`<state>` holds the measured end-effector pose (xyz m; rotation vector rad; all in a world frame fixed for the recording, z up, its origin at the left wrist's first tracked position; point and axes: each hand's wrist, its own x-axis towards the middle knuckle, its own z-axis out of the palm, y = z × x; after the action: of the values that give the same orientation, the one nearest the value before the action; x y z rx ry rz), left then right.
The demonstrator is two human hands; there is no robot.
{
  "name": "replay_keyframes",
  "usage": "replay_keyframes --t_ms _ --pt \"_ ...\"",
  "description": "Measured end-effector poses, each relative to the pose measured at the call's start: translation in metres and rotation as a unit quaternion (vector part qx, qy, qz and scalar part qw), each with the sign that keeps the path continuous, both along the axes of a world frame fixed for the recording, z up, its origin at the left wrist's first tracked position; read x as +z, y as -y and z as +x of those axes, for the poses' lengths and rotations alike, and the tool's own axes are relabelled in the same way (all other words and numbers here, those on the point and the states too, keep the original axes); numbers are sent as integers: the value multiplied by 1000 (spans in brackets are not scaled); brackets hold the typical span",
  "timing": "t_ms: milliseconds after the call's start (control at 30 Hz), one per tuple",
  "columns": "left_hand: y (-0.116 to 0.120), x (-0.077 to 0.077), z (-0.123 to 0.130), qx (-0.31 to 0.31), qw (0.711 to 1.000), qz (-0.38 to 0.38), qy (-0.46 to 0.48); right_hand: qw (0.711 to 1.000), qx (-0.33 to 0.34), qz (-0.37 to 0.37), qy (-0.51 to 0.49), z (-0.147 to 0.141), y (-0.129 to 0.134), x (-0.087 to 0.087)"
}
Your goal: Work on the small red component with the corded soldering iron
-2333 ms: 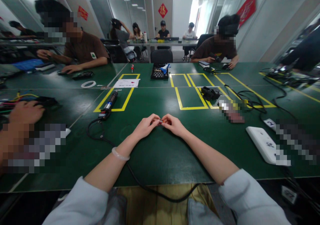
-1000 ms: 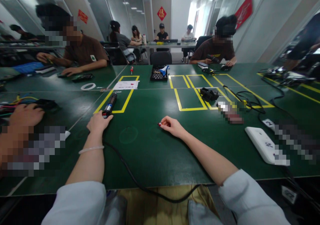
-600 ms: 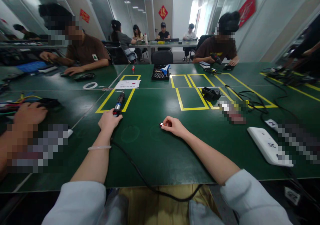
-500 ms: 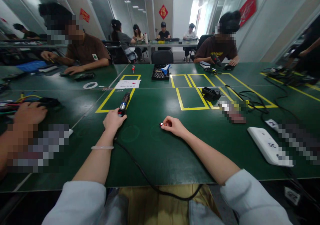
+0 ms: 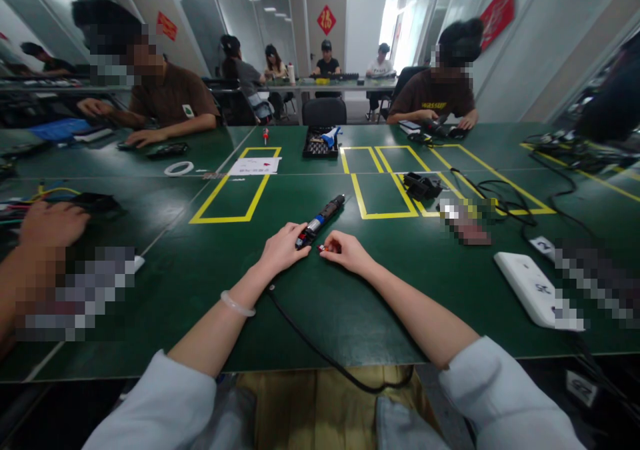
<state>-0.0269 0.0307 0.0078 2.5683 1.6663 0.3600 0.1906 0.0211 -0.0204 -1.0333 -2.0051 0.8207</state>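
Note:
My left hand (image 5: 285,247) is closed around the rear of a corded electric screwdriver (image 5: 323,217), black with a blue and silver band. The tool lies low over the green table, its tip pointing away and to the right. From near my left wrist its black cord (image 5: 310,343) runs down over the table's front edge. Just to the right, my right hand (image 5: 347,253) pinches a small red and white piece (image 5: 321,249) between thumb and fingertips. That piece is close to the screwdriver's body; what it is exactly is too small to tell.
A black tray (image 5: 320,149) with a blue-and-white item stands at the back. A black part (image 5: 423,187) and cables (image 5: 520,203) lie at right, near a white power bank (image 5: 533,290). At left are a tape ring (image 5: 179,169) and another person's hand (image 5: 55,227).
My left hand has moved right with the screwdriver, from the left yellow rectangle to beside my right hand, and the tool now slants rightward. My right hand has stayed in place.

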Motion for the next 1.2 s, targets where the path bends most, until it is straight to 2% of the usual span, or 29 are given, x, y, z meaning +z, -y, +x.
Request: replay_keyframes --t_ms 200,500,967,1200 --pt "13 1 20 -91 996 -11 6 999 -7 20 45 -1 1 0" --pt "13 -3 19 -126 991 -5 32 992 -22 43 116 0 0 -2" --pt "13 -3 18 -140 989 -13 43 997 7 35 72 -1 5 1" --pt "14 -3 25 -114 992 -2 44 996 2 47 74 0 5 3"
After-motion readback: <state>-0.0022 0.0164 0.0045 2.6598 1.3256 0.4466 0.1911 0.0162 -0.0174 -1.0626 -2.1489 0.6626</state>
